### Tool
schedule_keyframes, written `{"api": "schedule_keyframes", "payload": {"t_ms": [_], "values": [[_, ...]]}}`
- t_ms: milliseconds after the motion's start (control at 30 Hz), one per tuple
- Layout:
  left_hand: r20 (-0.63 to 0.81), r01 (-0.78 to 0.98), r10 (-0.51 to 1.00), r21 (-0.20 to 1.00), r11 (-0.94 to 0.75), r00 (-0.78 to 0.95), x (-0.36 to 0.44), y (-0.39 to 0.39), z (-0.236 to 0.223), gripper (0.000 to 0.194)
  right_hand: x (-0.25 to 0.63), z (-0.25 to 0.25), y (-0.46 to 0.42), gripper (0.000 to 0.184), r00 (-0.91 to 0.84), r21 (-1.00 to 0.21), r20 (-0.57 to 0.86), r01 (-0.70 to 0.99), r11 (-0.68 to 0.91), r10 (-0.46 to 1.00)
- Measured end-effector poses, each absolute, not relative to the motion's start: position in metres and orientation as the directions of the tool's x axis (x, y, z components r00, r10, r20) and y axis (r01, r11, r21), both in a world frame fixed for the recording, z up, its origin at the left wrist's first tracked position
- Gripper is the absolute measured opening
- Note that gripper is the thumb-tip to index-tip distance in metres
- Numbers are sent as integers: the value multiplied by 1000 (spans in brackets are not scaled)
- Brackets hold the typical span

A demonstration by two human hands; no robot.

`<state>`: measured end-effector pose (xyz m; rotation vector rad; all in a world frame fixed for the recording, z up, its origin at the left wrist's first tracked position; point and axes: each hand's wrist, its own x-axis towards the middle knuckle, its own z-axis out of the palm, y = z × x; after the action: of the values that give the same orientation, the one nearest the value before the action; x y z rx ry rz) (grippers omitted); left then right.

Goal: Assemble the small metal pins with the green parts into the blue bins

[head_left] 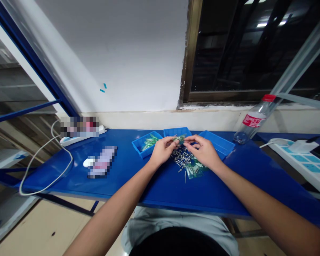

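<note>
My left hand [162, 151] and my right hand [202, 151] meet above the blue table, fingers pinched on a small clear green plastic bag [180, 138]. The bag's contents are too small to make out. Beneath the hands lies a loose pile of thin silver rivets [181, 159]. More small green bags [194, 170] lie at the pile's near right side. To the left of my left hand, a blue tray [142, 153] holds several green bags. Behind my hands stands a second blue tray [176, 131], its inside mostly hidden. A third blue tray [222, 144] is beyond my right hand.
On the blue table [138, 181], a blurred flat item [102, 163] and a white object [88, 162] lie left. A white cable [46, 186] loops over the left end. A red-capped bottle [253, 121] stands back right, near a power strip [304, 156]. A wall rises behind.
</note>
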<state>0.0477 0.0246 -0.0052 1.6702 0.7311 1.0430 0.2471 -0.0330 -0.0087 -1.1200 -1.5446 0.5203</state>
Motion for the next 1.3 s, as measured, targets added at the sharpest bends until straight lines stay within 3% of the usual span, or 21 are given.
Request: {"api": "schedule_keyframes", "payload": {"t_ms": [67, 167, 300, 400, 600, 767, 933, 1133, 1300], "values": [[281, -55, 840, 956, -290, 464, 48, 26, -5, 44, 249, -9, -31, 36, 134, -830, 499, 359, 427, 856], [305, -100, 821, 950, -295, 483, 49, 24, -3, 49, 250, -10, -29, 51, 101, -875, 446, 256, 410, 889], [287, -111, 841, 958, -266, 458, 49, 23, 0, 52, 249, -11, -26, 46, 84, -926, 370, 113, 360, 925], [282, -138, 852, 959, -246, 441, 48, 25, -1, 45, 250, -11, -26, 44, 138, -933, 359, 73, 352, 923], [413, -127, 800, 908, -399, 435, 45, 28, 0, 21, 259, -12, -25, 15, 111, -861, 500, 176, 478, 859], [350, -5, 826, 922, -387, 441, 44, 28, -3, 15, 260, -13, -25, 10, 135, -822, 545, 284, 494, 828], [310, 117, 836, 909, -400, 453, 43, 24, -4, 22, 254, -10, -31, 17, 78, -764, 595, 362, 534, 800], [353, 56, 728, 880, -472, 588, 45, 17, 3, 36, 249, 0, -38, 25, -78, -720, 608, 366, 590, 790], [317, -19, 762, 928, -372, 564, 46, 24, -2, 41, 250, -3, -35, 17, 75, -811, 560, 255, 527, 825]]}}
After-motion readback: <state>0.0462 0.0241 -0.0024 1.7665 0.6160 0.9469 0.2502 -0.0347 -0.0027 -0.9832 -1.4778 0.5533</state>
